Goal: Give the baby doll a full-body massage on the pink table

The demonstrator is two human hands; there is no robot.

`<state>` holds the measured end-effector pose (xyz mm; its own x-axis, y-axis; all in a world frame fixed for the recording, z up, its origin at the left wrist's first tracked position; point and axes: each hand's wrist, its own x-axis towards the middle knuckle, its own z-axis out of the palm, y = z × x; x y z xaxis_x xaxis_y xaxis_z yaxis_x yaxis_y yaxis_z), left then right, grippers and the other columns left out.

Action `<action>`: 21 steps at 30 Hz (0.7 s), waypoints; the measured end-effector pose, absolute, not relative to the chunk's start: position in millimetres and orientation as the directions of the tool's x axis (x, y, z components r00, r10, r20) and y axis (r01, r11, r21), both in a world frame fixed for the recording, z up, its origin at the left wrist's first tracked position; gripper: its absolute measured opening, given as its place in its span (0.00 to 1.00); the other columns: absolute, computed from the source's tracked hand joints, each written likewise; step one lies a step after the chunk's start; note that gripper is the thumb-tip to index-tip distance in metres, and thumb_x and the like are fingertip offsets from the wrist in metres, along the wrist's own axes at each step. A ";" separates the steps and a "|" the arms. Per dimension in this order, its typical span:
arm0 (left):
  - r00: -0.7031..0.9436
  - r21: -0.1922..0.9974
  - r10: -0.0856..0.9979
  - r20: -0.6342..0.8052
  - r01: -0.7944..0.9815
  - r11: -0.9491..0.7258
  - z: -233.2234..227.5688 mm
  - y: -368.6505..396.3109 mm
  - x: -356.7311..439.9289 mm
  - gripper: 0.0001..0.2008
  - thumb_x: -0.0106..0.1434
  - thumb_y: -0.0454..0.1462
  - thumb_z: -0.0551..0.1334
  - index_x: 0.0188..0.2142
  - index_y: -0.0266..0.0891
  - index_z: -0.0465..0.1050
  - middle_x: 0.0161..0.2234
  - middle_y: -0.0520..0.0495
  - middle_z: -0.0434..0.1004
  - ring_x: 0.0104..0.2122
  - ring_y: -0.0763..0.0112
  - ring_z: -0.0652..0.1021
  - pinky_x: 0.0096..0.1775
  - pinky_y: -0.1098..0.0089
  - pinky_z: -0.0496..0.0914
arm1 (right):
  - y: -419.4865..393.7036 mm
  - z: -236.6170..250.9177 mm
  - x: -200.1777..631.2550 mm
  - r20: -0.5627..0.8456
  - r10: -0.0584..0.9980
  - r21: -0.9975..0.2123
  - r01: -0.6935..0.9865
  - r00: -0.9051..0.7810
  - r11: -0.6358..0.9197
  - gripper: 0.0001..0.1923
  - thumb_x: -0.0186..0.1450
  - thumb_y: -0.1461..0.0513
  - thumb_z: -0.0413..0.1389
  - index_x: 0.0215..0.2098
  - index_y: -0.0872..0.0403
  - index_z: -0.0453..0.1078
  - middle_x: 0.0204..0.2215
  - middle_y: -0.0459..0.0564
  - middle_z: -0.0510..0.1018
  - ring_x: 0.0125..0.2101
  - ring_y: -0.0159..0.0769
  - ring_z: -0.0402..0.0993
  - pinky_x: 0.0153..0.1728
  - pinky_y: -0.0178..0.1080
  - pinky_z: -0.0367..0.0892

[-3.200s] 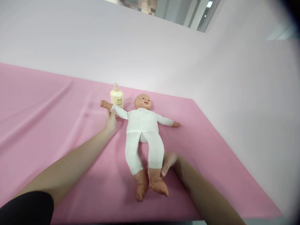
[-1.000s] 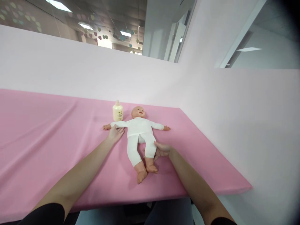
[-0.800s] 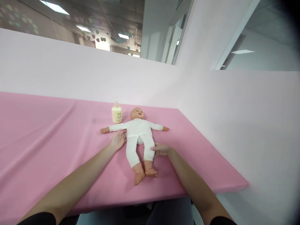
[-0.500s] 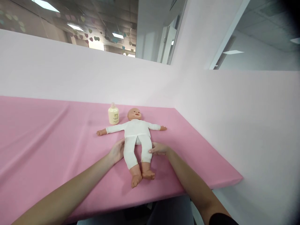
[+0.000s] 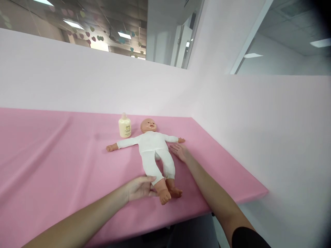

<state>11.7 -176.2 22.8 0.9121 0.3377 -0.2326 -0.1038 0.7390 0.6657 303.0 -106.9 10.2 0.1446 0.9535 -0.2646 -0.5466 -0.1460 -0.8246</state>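
A baby doll (image 5: 152,143) with a white cloth body lies on its back on the pink padded table top (image 5: 103,172), head toward the wall and arms spread wide. At the doll's lower leg on the left side of the view, my left hand (image 5: 141,187) grips just above the ankle, thumb on top and fingers beneath. My right hand (image 5: 179,151) rests beside the doll's hip on the right, fingers stretched out and holding nothing. A pale yellow bottle (image 5: 125,127) stands upright left of the doll's head.
A white wall (image 5: 103,82) rises behind the table, and another white wall (image 5: 279,137) runs along its right side. Both carry windows above. The table's front edge is close to my lap (image 5: 191,232).
My left hand has moved from the doll's hip down to its lower leg. The doll's legs have shifted right. My right hand has slid up from the thigh to beside the hip.
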 end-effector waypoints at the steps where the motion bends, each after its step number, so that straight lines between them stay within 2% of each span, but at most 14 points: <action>1: 0.928 0.662 0.308 -0.211 -0.096 0.743 22.3 -178.3 11.4 0.17 0.58 0.38 0.63 0.46 0.33 0.73 0.47 0.36 0.75 0.47 0.57 0.74 0.50 0.59 0.66 | -101.8 10.2 305.1 -0.280 0.946 -0.813 -0.565 0.164 -0.143 0.10 0.67 0.60 0.44 0.40 0.55 0.64 0.42 0.54 0.75 0.41 0.32 0.76 0.48 0.38 0.70; 5: 0.970 0.641 0.203 -0.133 -0.072 0.764 20.9 -183.7 9.1 0.20 0.56 0.36 0.64 0.49 0.32 0.71 0.47 0.37 0.74 0.45 0.59 0.75 0.50 0.55 0.65 | -82.3 11.8 312.9 -0.339 0.910 -0.753 -0.649 0.238 -0.111 0.17 0.64 0.55 0.47 0.44 0.59 0.63 0.39 0.59 0.75 0.43 0.36 0.75 0.45 0.37 0.72; 9: 0.982 0.625 0.164 -0.095 -0.069 0.778 19.5 -183.8 7.4 0.18 0.56 0.33 0.63 0.47 0.34 0.71 0.44 0.39 0.75 0.44 0.60 0.75 0.50 0.50 0.64 | -69.0 11.8 318.0 -0.336 0.902 -0.732 -0.677 0.273 -0.068 0.20 0.64 0.53 0.48 0.48 0.57 0.61 0.39 0.57 0.75 0.42 0.37 0.75 0.44 0.41 0.73; 14: 0.987 0.629 0.138 -0.080 -0.058 0.775 17.5 -180.8 5.9 0.18 0.55 0.33 0.63 0.46 0.32 0.72 0.43 0.39 0.75 0.43 0.59 0.75 0.47 0.50 0.66 | -60.3 8.4 324.2 -0.321 0.901 -0.685 -0.729 0.292 -0.007 0.21 0.63 0.54 0.50 0.50 0.56 0.60 0.41 0.57 0.74 0.43 0.37 0.75 0.45 0.43 0.73; 21: 0.993 0.615 0.094 -0.072 -0.030 0.788 18.4 -180.5 5.5 0.18 0.54 0.32 0.62 0.46 0.32 0.72 0.42 0.39 0.75 0.45 0.55 0.75 0.45 0.51 0.67 | -52.5 1.0 331.3 -0.301 0.914 -0.670 -0.742 0.273 0.001 0.17 0.63 0.56 0.48 0.47 0.55 0.61 0.40 0.55 0.73 0.42 0.37 0.75 0.44 0.43 0.73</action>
